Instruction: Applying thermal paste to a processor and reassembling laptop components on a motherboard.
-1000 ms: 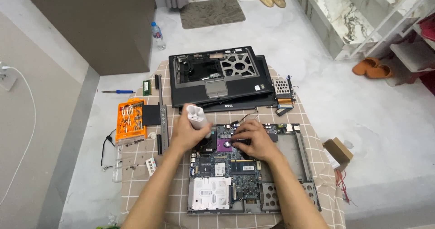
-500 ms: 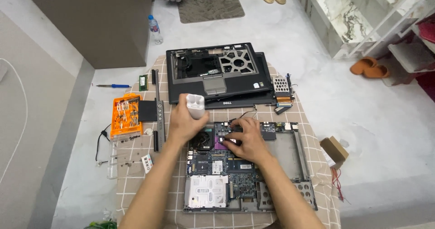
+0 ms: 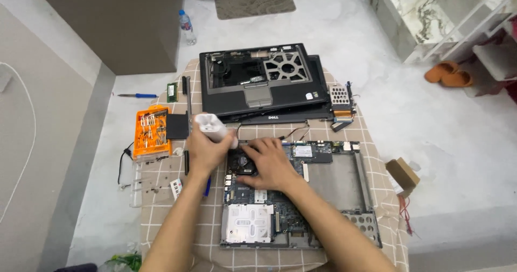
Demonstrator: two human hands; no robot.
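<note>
Left hand [image 3: 207, 149] grips a white tool [image 3: 214, 128]; right hand [image 3: 269, 164] presses the laptop motherboard [image 3: 280, 210].

An orange screwdriver bit case [image 3: 152, 132] is laid open at the left edge of the checked cloth [image 3: 172, 218]. A blue-handled screwdriver [image 3: 136, 95] and a plastic water bottle [image 3: 187, 27] are seen on the floor beyond it. A small cardboard box [image 3: 403, 173] is set at the right, and orange slippers [image 3: 448, 73] are left by the marble shelving [image 3: 431, 8].
</note>
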